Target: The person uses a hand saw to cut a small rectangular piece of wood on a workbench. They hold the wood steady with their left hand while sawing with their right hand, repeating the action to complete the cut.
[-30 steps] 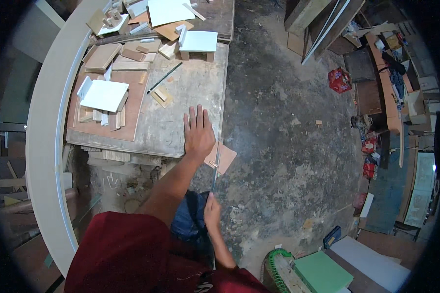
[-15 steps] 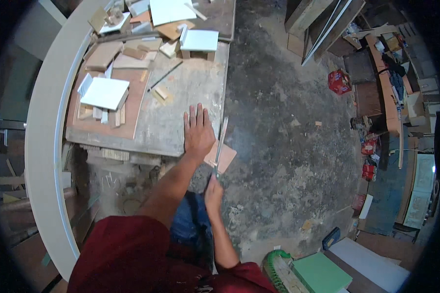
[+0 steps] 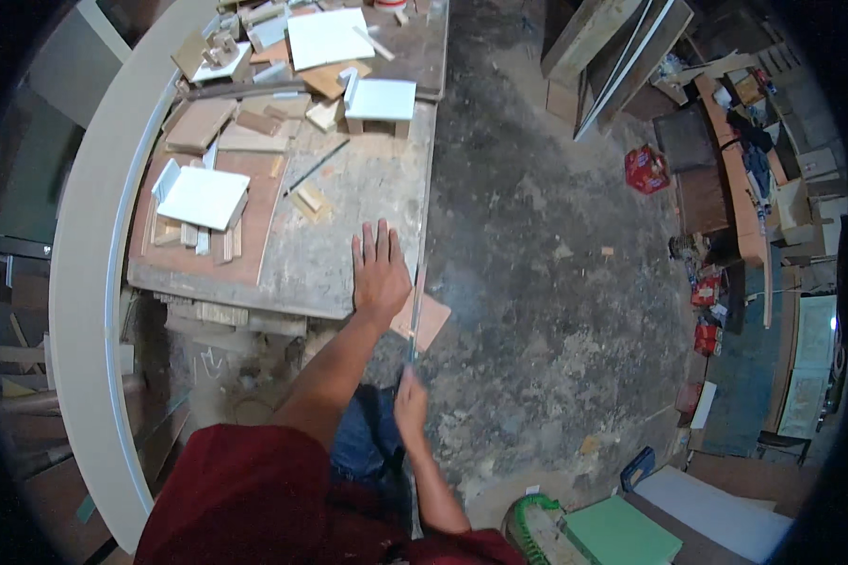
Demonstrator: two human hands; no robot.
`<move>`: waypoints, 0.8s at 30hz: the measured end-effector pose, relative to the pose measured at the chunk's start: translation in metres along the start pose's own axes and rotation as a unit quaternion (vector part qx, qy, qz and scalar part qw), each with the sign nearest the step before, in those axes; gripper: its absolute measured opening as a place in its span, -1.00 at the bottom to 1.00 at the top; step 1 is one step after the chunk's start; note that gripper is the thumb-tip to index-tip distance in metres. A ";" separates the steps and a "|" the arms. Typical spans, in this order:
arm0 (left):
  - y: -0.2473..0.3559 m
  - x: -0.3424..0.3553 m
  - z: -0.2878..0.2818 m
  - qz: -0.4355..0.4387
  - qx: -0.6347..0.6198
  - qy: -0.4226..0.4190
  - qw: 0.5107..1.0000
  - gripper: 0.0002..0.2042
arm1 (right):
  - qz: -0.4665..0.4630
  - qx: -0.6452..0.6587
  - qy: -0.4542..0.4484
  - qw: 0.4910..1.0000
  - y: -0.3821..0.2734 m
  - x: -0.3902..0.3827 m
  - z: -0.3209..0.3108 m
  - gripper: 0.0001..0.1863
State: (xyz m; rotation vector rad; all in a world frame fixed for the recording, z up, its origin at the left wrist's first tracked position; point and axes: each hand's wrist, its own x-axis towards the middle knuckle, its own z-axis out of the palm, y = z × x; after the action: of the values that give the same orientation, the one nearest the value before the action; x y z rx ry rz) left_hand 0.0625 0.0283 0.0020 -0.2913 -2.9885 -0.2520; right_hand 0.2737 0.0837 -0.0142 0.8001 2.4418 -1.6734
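Observation:
My left hand [image 3: 382, 282] lies flat with its fingers stretched out at the near right corner of the worktable [image 3: 377, 174]. Beneath its palm side, a small light-brown board [image 3: 432, 323] with a rounded corner juts past the table's edge. A long, narrow hand saw [image 3: 415, 320], seen almost edge-on, crosses this board just right of my left hand. My right hand [image 3: 410, 407] is closed around its near end, below the table corner. The saw's teeth do not show.
White-topped wooden pieces [image 3: 203, 196] and a small white-topped stand [image 3: 382, 99] sit on the table among wood offcuts. A thin dark rod [image 3: 317, 168] lies nearby. Concrete floor [image 3: 537, 311] stretches to the right, with a red box [image 3: 646, 169] and a green panel [image 3: 622, 532].
My right hand has drawn the saw back toward me along the board. The left hand stays flat at the table corner. The whole view has shifted slightly.

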 end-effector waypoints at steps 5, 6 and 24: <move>0.000 0.004 -0.005 0.004 -0.013 0.016 1.000 -0.50 | 0.001 0.010 -0.001 1.000 0.000 -0.013 0.002 -0.54; -0.001 0.005 -0.006 0.002 -0.018 0.015 1.000 -0.50 | -0.008 0.006 0.004 1.000 0.005 -0.025 0.001 -0.54; -0.003 0.009 -0.003 0.000 -0.010 -0.005 1.000 -0.48 | -0.017 -0.009 -0.002 1.000 0.003 -0.010 -0.005 -0.54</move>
State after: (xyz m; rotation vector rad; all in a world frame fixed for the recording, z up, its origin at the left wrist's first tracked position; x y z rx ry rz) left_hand 0.0532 0.0262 0.0053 -0.2961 -2.9964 -0.2803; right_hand 0.2854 0.0853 -0.0113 0.7577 2.4785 -1.6587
